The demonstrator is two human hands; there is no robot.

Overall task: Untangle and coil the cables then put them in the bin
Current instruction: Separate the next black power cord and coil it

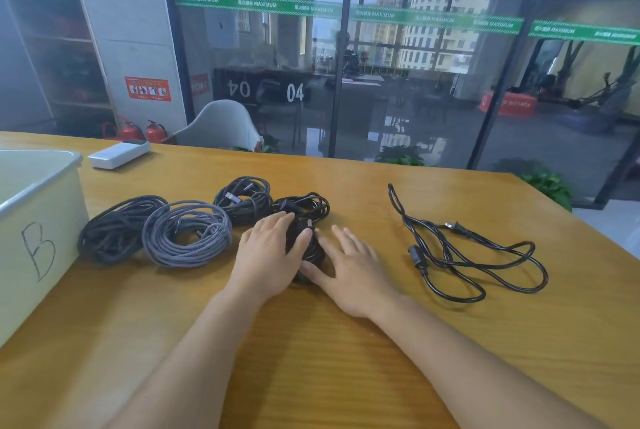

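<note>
A row of coiled cables lies on the wooden table (311, 342): a black braided coil (116, 231), a grey braided coil (187, 232), a dark coil with USB plugs (244, 198) and a thin black coil (306, 210). My left hand (268, 255) rests flat on the thin black coil's near part, fingers straight. My right hand (349, 269) lies flat beside it, its thumb touching the coil. A loose black power cord (464, 255) sprawls uncoiled to the right. The pale bin (38, 220) marked "B" stands at the left edge.
A white rectangular device (117, 154) lies at the back left near the bin. A white chair (221, 127) stands behind the table's far edge. A glass wall runs behind. Bare wood stretches in front of my forearms.
</note>
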